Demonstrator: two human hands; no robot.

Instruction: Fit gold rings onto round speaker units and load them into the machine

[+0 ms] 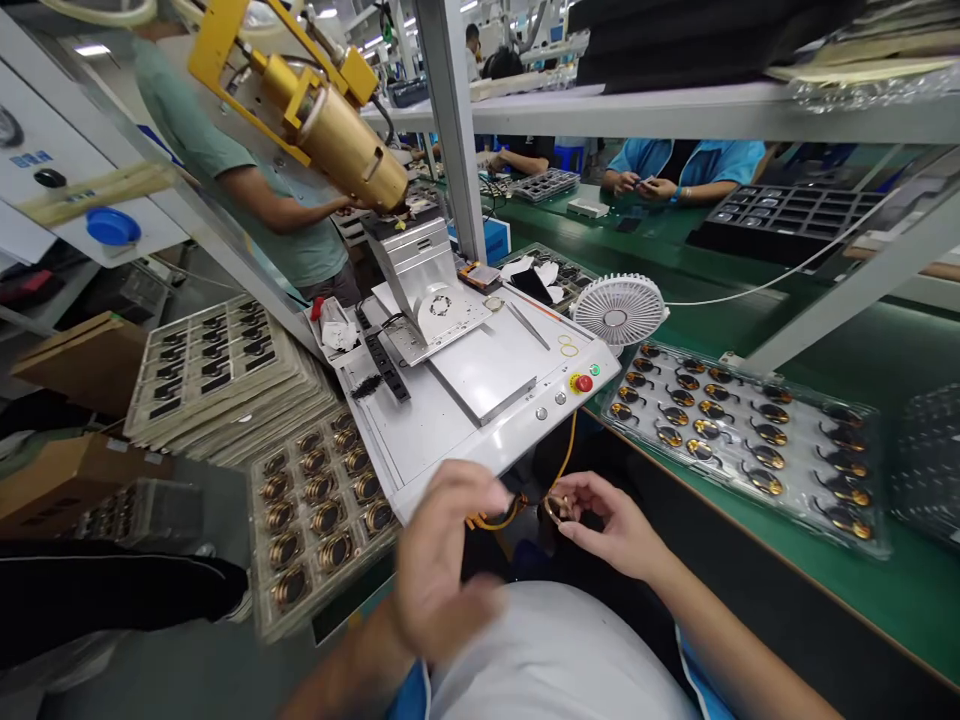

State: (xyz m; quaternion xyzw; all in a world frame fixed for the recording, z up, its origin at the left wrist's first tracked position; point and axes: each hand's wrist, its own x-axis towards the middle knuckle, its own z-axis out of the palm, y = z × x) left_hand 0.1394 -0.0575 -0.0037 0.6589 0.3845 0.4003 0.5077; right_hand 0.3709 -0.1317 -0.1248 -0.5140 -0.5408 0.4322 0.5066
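Blurred left hand (442, 560), grip apart, right hand (611, 525), grip clamped on ring (553, 511), white machine top (420, 450), green bench (911, 600), co-worker (682, 165) beyond

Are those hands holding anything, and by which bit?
The right hand pinches a small ring by its edge; the left hand is too blurred to tell.

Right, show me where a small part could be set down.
The white machine top looks mostly bare between the black slotted bar and flat silver plate. The green bench has room between the white round fan and black compartmented tray, though a white cable crosses. Crowded: the clear plastic tray of black-and-amber parts.
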